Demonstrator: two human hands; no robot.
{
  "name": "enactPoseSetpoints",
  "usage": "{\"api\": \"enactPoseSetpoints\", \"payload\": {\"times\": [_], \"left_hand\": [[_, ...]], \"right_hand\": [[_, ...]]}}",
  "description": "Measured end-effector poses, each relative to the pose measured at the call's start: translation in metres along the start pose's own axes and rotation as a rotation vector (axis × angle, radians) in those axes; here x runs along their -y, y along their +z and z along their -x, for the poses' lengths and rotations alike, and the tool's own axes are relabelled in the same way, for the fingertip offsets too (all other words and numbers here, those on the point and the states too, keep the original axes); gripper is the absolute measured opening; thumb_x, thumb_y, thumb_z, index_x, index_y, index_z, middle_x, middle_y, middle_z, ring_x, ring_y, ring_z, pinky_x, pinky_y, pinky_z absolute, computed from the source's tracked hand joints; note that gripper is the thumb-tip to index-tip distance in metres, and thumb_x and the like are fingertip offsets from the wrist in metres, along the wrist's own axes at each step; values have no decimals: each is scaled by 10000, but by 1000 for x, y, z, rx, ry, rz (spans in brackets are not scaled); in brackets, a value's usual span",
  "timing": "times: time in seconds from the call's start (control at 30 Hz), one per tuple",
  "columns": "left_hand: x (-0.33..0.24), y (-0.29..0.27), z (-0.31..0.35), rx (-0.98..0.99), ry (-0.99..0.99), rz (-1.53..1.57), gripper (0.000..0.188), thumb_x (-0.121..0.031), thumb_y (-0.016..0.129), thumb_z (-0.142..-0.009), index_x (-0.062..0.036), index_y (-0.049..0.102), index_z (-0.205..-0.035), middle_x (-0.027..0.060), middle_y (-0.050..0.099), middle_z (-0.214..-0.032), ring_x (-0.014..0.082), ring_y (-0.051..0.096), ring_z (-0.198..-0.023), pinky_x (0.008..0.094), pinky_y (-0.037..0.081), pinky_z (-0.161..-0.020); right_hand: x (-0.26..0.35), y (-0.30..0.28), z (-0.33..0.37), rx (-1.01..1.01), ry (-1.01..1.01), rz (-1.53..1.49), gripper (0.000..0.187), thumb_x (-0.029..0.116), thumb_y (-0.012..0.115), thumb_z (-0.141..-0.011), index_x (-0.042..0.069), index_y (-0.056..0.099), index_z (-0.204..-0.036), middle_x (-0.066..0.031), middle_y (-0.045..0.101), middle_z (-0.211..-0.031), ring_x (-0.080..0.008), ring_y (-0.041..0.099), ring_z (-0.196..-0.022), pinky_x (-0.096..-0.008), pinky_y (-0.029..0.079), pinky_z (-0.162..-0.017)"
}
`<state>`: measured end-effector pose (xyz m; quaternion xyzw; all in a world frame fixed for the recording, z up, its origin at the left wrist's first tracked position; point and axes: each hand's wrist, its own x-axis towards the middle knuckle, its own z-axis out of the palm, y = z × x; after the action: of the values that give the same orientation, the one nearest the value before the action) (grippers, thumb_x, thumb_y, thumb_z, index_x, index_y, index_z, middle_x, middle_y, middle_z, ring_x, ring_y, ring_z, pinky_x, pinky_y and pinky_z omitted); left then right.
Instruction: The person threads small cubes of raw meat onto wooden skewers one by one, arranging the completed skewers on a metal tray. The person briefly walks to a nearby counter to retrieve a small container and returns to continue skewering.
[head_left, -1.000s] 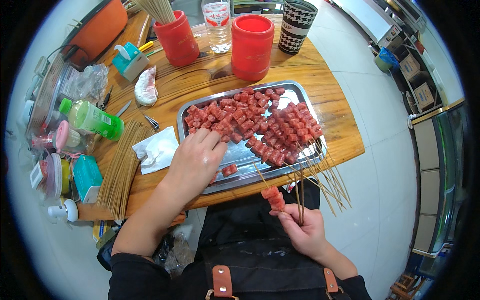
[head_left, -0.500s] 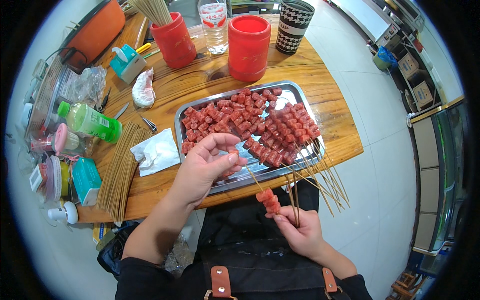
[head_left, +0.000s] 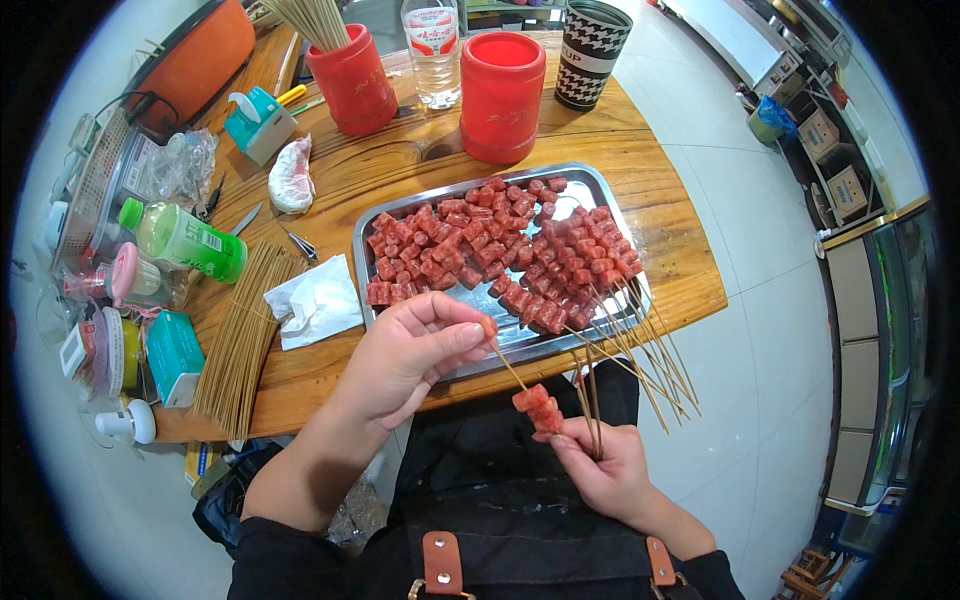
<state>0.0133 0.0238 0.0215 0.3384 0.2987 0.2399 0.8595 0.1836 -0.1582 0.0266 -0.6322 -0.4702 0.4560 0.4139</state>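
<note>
Between my left hand's (head_left: 415, 350) thumb and fingers is a small red meat chunk (head_left: 488, 327), at the upper tip of a thin wooden skewer (head_left: 509, 367). My right hand (head_left: 608, 472) closes around that skewer's lower part, just below several meat chunks (head_left: 540, 408) threaded on it. A few bare skewers (head_left: 593, 405) also stick up from the right hand's grip. Beyond my hands lies a metal tray (head_left: 362, 250) holding a heap of loose meat chunks (head_left: 450, 235). Filled skewers rest at its right side, their bare sticks (head_left: 650, 365) poking out over the table edge.
A bundle of skewers (head_left: 245, 345) and a white tissue (head_left: 315, 302) lie left of the tray. Behind it stand two red containers (head_left: 503, 100), a clear bottle (head_left: 433, 55) and a patterned cup (head_left: 590, 55). A green bottle (head_left: 185, 240) and assorted items crowd the left side.
My left hand has come down a little toward me, bringing its meat chunk to the skewer's tip. The right hand has stayed nearly still.
</note>
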Motion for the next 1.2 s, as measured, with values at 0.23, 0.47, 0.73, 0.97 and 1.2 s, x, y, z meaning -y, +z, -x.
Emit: {"api": "enactPoseSetpoints", "payload": {"times": [0.23,0.47,0.73,0.97,1.2], "left_hand": [[1,1,7,48,-121,-33,127,-52,655,-858,-7,613,-969,92,662,-971,138,641,-868,256,525,-806],[10,16,8,71,17,-332,86,-71,627,-883,-13,623,-947,70,650,-978,134,629,-902,272,504,-813],[-11,-15,-9,138,640,-1816,193,-123,666,-745,-48,643,-922,106,604,-830,288,567,-808,379,484,-693],[-7,-8,-12,103,499,-1633,130,-78,653,-777,-62,619,-902,98,595,-854,268,602,-797,343,491,-692],[-1,-15,-17,52,89,-515,267,-45,663,-803,-67,569,-1052,53,576,-870,171,589,-778,247,475,-705]], "right_hand": [[0,5,2,29,4,-8,128,51,607,-871,6,654,-981,-58,572,-616,-101,537,-515,-235,426,-507],[1,6,-4,-57,-43,-45,144,37,561,-900,-5,667,-989,23,536,-605,-24,441,-521,-192,353,-494],[-3,0,-2,-89,69,-90,152,65,587,-897,-17,660,-1002,-40,651,-750,-47,562,-647,-200,459,-609],[-5,-1,0,-25,77,-83,174,63,587,-894,-1,661,-1038,-33,628,-700,-42,547,-610,-204,447,-573],[-4,1,-3,-19,49,-74,179,71,588,-894,6,663,-1043,-19,589,-655,-41,519,-576,-201,432,-554]]}}
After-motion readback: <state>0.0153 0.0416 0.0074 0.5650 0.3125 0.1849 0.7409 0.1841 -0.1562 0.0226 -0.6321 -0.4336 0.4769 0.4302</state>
